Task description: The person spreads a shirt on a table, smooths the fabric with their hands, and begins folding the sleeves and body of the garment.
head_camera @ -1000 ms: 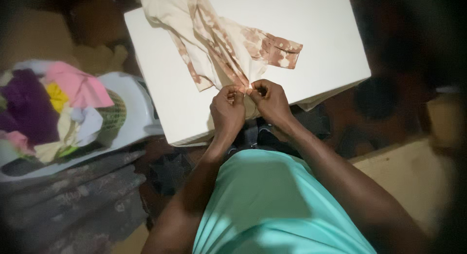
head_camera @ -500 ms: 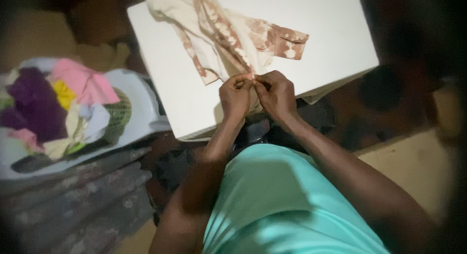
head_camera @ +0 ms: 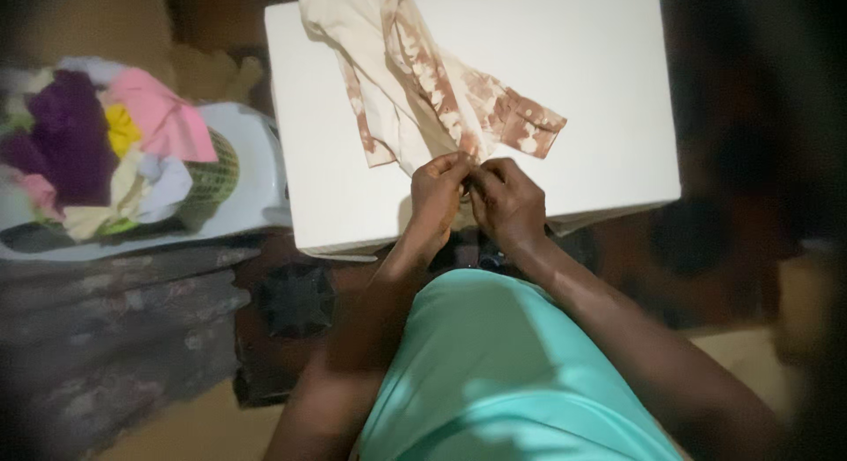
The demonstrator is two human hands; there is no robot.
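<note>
Hands (head_camera: 472, 196) nearer white table (head_camera: 600, 90) edge

I see the table (head_camera: 582, 117) straight ahead of me, its near edge just beyond my lap. The garment (head_camera: 415, 90) lies on it, spread from the far left part down toward the near edge at the middle. My left hand (head_camera: 437, 196) and right hand (head_camera: 507, 201) meet side by side at the garment's near end, over the table's front edge. Left of the table sits a basket (head_camera: 251, 174) with a heap of clothes (head_camera: 97, 143) in it, standing on a cloth-covered surface (head_camera: 115, 320) lower left.
</note>
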